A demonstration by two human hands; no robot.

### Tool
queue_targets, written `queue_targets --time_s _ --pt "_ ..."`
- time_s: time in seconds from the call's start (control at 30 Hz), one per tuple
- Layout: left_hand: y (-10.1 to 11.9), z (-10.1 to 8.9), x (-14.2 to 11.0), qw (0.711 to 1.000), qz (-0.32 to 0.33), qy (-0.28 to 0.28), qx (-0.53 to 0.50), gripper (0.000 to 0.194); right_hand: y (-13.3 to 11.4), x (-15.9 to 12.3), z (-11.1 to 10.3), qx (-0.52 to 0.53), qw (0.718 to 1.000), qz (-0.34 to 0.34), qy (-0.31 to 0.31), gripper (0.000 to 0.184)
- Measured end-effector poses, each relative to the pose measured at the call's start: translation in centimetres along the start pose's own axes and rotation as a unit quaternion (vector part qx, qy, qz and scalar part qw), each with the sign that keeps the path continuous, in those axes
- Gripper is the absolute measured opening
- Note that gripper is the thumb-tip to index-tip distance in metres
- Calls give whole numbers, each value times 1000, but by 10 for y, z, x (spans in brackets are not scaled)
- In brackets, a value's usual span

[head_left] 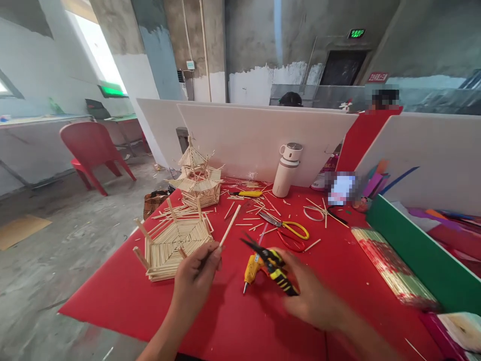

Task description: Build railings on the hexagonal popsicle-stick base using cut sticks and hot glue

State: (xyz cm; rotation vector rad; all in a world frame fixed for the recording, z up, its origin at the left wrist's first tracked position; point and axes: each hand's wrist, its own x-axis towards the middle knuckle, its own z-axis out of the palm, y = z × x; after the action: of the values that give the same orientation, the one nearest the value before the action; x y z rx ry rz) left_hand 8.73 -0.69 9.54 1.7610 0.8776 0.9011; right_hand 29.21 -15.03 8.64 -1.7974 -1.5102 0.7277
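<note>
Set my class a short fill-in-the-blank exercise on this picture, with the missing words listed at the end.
1. The left hand holds a thin stick, and the right hand holds pliers with black and ____ handles.
2. The glue gun lies on a tabletop coloured ____.
3. In the picture, the small wooden pagoda stands to the ____ of the bottle.

Missing words: yellow; red; left.

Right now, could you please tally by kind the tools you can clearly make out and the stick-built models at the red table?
Pliers, in the right hand: 1
Glue gun: 1
Scissors: 1
Yellow-handled tool, exact type unclear: 1
Pagoda model: 1
Low model with standing posts: 1
Total: 6
</note>
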Motion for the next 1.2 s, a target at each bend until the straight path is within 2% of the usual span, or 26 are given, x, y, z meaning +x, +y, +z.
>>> queue_targets --time_s 0.03,0.1,0.13,0.2,0.23,0.27,0.33,0.4,0.5,0.53,0.6,0.63,0.7,0.8,0.9,1.03,1.2 --pt "-2 2 1 1000 -4 -12 0 25 14 -10 -7 -3 998 55 12 71" --pt "-5 7 4 998 -13 -59 -1 25 50 -33 -20 -83 978 172 78 71" --pt "-6 10 5 996 -17 -85 -5 25 70 -46 -26 -154 957 219 115 71" --pt "-7 17 7 992 -26 -122 -19 26 109 -70 -37 -309 890 298 152 74" --pt "-6 21 8 990 -32 -136 -28 27 125 -81 -42 -353 865 326 149 75" --pt "-6 24 9 987 -40 -149 -39 27 137 -89 -46 -372 851 342 144 74" --pt "-5 30 11 982 -59 -169 -64 29 145 -96 -51 -403 836 345 144 71" --pt "-5 34 11 977 -77 -183 -79 31 130 -89 -51 -432 839 273 184 62" --pt "-6 38 10 972 -92 -200 -77 35 75 -54 -44 -425 869 23 254 35" --pt "-7 38 10 971 -94 -208 -73 36 53 -38 -39 -412 875 -70 246 33" --pt "-8 37 8 968 -97 -219 -68 36 16 -4 -29 -401 871 -221 177 38" --pt "-9 36 7 969 -98 -220 -64 35 2 13 -23 -401 861 -281 139 36" --pt "-12 32 5 971 -100 -209 -54 35 -15 42 -14 -399 846 -344 85 29" --pt "-17 24 2 976 -110 -180 -48 36 -19 71 -3 -416 827 -377 29 21" --pt "-24 21 2 976 -134 -161 -57 37 -14 83 3 -432 816 -385 12 18" --pt "-30 26 9 974 -156 -147 -67 34 -6 86 5 -425 827 -368 21 18" --pt "-29 45 26 966 -203 -125 -98 33 -1 91 5 -428 846 -315 50 21"
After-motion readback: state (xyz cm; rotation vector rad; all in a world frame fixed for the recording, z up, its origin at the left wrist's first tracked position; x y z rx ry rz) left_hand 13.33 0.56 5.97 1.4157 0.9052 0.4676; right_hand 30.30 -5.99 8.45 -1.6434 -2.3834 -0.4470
